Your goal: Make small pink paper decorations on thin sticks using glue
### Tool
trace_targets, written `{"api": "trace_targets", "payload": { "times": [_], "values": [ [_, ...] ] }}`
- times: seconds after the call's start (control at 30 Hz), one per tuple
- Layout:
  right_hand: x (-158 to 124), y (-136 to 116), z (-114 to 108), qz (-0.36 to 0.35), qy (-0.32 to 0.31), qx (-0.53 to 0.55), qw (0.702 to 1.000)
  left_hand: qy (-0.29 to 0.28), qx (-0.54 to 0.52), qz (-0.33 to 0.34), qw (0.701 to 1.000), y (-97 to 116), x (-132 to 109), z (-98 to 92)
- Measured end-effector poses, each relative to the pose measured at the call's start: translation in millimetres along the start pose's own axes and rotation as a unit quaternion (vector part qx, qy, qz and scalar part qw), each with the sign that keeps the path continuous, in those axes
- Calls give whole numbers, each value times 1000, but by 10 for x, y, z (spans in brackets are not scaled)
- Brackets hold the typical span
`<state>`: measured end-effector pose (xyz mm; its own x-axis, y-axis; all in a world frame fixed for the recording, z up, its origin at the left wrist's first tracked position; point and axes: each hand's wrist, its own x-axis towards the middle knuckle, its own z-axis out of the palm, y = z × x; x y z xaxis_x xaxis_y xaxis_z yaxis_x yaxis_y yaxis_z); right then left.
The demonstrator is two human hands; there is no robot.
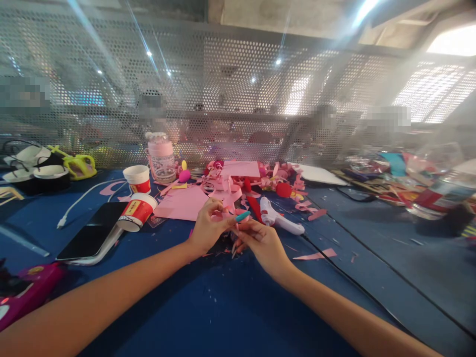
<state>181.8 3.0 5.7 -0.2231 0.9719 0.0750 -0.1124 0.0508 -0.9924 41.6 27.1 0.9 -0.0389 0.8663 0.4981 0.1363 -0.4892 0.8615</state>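
My left hand (208, 225) is closed in a pinch on a curled pink paper strip (231, 192), which loops up above the fingers. A long teal shape, seemingly the thumbnail, points toward my right hand (266, 243). That hand is closed on the lower end of the same strip, its fingertips meeting those of my left. Fingers partly hide where the strip is gripped. Just right of them, a white glue gun (280, 218) lies on the blue table. Behind my left hand lies a flat pink sheet (182, 202).
Pink and red scraps (284, 190) heap against the perforated metal screen (238, 84). At left are paper cups (137, 212), a black phone (92, 233), a pink-lidded bottle (162, 158) and a magenta object (35, 287). Black cords (357, 282) cross the right side, near a clear plastic container (439, 193).
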Motion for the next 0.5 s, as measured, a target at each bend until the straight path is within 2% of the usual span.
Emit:
{"api": "trace_targets", "payload": {
  "times": [0.27, 0.5],
  "values": [
    [-13, 6, 14, -8, -26, -12, 1000, -2, -41, -17, 999, -3, -30, 35],
    [-38, -18, 15, -17, -41, -38, 998, -7, -29, -19, 999, 18, -43, 45]
  ]
}}
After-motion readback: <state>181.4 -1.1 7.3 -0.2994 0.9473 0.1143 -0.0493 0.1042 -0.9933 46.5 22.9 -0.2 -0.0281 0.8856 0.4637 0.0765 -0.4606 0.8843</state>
